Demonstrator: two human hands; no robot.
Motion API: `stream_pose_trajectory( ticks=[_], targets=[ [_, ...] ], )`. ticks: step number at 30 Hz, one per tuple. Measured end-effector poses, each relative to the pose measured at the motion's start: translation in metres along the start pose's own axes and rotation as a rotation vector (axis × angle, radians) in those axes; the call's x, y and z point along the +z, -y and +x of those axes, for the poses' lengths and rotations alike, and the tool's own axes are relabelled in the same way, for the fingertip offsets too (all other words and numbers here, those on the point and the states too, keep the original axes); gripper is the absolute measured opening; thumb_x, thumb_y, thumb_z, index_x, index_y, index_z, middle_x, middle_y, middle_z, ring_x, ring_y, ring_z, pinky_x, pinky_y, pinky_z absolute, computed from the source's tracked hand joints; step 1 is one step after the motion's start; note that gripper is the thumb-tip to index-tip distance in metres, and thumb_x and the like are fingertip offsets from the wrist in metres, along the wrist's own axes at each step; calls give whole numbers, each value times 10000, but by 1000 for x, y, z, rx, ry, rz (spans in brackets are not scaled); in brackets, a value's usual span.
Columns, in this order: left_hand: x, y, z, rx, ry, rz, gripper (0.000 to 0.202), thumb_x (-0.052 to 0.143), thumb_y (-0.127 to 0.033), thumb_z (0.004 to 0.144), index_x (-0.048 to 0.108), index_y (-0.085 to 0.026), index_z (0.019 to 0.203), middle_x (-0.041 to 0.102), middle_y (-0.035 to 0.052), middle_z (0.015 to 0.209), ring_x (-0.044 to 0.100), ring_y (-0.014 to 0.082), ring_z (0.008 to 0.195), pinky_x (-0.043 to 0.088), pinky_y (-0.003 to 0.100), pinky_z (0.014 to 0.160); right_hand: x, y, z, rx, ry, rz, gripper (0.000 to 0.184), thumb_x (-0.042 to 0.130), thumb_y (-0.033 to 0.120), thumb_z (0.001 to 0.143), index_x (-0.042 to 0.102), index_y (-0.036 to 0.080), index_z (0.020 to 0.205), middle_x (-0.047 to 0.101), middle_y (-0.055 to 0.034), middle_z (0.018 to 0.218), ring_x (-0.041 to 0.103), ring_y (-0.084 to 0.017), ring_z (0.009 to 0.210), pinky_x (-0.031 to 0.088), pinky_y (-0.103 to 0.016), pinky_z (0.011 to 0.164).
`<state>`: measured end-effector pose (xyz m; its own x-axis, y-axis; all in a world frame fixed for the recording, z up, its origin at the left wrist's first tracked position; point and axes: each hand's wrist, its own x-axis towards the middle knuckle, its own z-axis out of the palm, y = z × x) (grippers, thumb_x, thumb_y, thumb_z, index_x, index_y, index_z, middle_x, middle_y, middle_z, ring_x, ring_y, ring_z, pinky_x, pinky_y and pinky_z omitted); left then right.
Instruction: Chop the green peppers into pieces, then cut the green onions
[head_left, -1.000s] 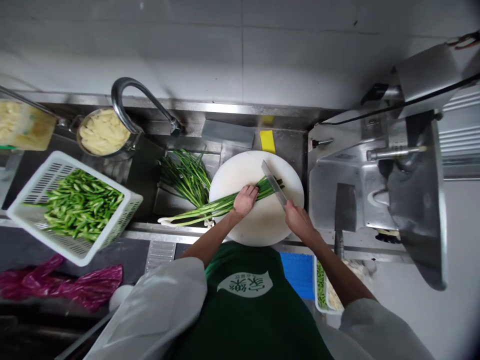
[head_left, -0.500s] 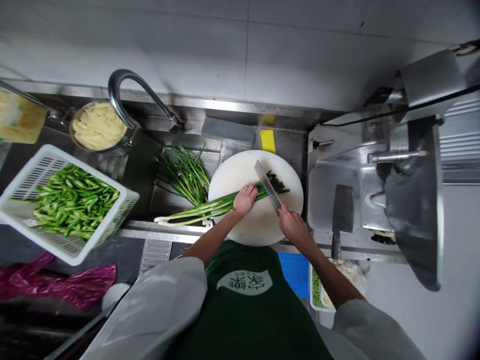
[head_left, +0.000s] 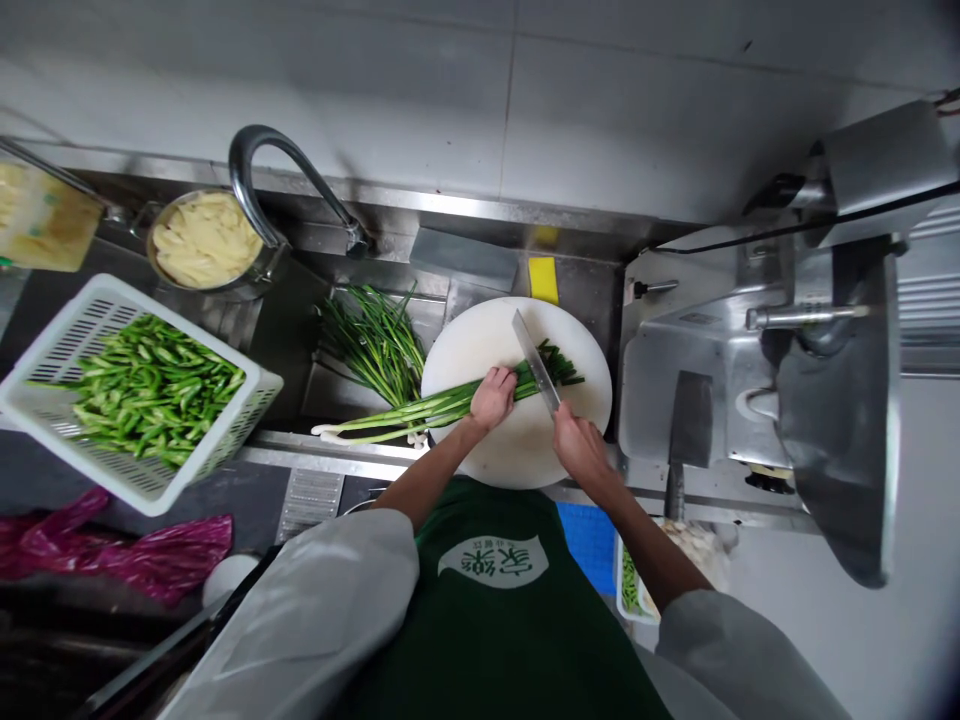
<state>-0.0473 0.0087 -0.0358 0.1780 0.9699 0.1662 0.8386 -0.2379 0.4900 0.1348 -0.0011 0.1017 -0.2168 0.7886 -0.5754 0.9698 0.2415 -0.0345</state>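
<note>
A bundle of green onions lies across a round white cutting board, its white root ends sticking out past the left rim. My left hand is closed over the stalks near the middle of the board. In my right hand is the handle of a knife, whose blade slants across the green ends just right of my left fingers. Cut green pieces lie on the blade's right side. More green onions rest in the sink left of the board.
A white basket of cut green peppers stands at left, below a pot of pale slices. A curved faucet arches over the sink. Behind the board are a grey block and a yellow sponge. A slicing machine and a cleaver are at right.
The knife blade has shifted slightly along the stalks, and the cut pieces beside it look a little more spread. My left hand keeps its hold. The whole view has moved slightly.
</note>
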Motion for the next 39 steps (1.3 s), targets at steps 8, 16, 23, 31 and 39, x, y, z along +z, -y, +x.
stream_pose_trajectory(
  ticks=[8, 16, 23, 31, 39],
  targets=[
    [1, 1, 0, -33, 7, -24, 210, 441, -62, 927, 603, -179, 993, 573, 120, 1085, 515, 268, 1011, 524, 471, 949, 16, 13, -14, -23, 108, 50, 346, 242, 203, 1053, 448, 112, 1315, 731, -156, 982, 722, -262, 966, 456, -320, 790],
    [-38, -2, -9, -78, -90, 33, 158, 491, -215, 1002, 633, -179, 1060, 627, 122, 1132, 492, 321, 1235, 445, 534, 1038, 26, 19, -6, 17, 108, 85, 357, 232, 254, 1072, 462, 115, 1307, 716, -168, 1005, 717, -259, 989, 459, -317, 812],
    [-53, 35, -63, -45, -14, 46, 259, 502, -352, 1030, 652, -206, 1181, 666, 121, 1163, 586, 267, 1154, 516, 458, 1009, 20, 20, -7, 16, 116, 94, 373, 263, 230, 1066, 438, 96, 1366, 713, -168, 1001, 714, -264, 993, 464, -324, 817],
    [-36, 41, -63, -21, 1, 86, 275, 449, -322, 1054, 663, -201, 1178, 697, 113, 1144, 619, 247, 1087, 528, 431, 988, 15, 32, 15, -3, 67, 79, 341, 307, 192, 1049, 466, 93, 1334, 730, -165, 1010, 716, -265, 990, 466, -316, 810],
    [-37, 39, -64, -20, 8, 97, 296, 420, -319, 1063, 659, -194, 1185, 689, 112, 1134, 608, 241, 1042, 513, 428, 970, 18, 43, -14, -52, 56, 59, 309, 321, 204, 1058, 449, 111, 1324, 735, -151, 967, 727, -244, 942, 460, -295, 784]
  ],
)
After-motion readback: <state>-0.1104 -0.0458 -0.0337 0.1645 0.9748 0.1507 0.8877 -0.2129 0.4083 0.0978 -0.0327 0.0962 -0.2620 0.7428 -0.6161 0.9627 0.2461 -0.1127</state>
